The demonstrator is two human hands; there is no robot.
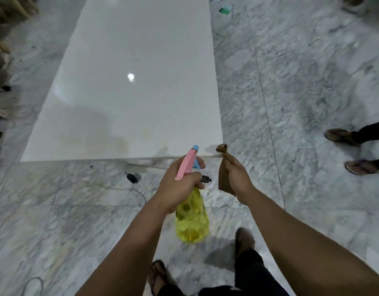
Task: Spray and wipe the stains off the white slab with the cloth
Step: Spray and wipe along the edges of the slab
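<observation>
- White slab [128,86] flat on grey marble floor [291,103], running from upper centre of frame down to mid-frame; glossy, one bright light spot near its middle.
- Faint yellowish stains [103,139] along slab's near edge, lower left part.
- Left hand [180,184] at centre frame, fingers curled round neck of spray bottle [191,216]; yellow see-through body hanging below, pink and blue head pointing toward slab's near edge.
- Right hand [237,178] just right of bottle, gripping brown cloth [225,167]; bunched, top end poking up over slab's near right corner.
- Dark cable and small black bits on floor left of bottle.
- Own sandalled feet at bottom centre; another person's sandalled feet at right edge.
</observation>
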